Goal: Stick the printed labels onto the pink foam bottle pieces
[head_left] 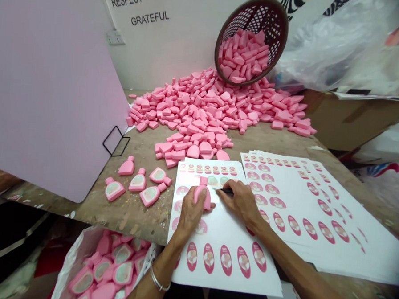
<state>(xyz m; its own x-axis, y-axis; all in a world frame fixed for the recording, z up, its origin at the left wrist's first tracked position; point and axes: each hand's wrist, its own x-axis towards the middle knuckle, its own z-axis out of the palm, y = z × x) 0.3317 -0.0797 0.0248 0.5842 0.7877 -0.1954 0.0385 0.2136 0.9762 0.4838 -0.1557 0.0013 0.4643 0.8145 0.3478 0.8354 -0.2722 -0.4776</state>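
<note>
My left hand (191,209) is closed round a small pink bottle (202,198), held upright over a white sticker sheet (229,222). No label shows on the bottle's visible side. Between the fingertips of my right hand (242,198) is a slim black tool (228,190), its thin tip pointing at the bottle; its exact kind is too small to tell. Oval pink stickers (209,258) line the sheet's lower part, with smaller ones along its top. To the left, several pink bottles lie on the table, most with a pale label, such as this labelled bottle (113,189).
A large heap of pink bottles (202,105) covers the back of the wooden table (132,217) below a tipped brown basket (279,37). More sticker sheets (294,194) spread rightward. A white sack (68,258) of labelled bottles stands below. At left rises a pale board (49,79); another person's arm (0,183) shows.
</note>
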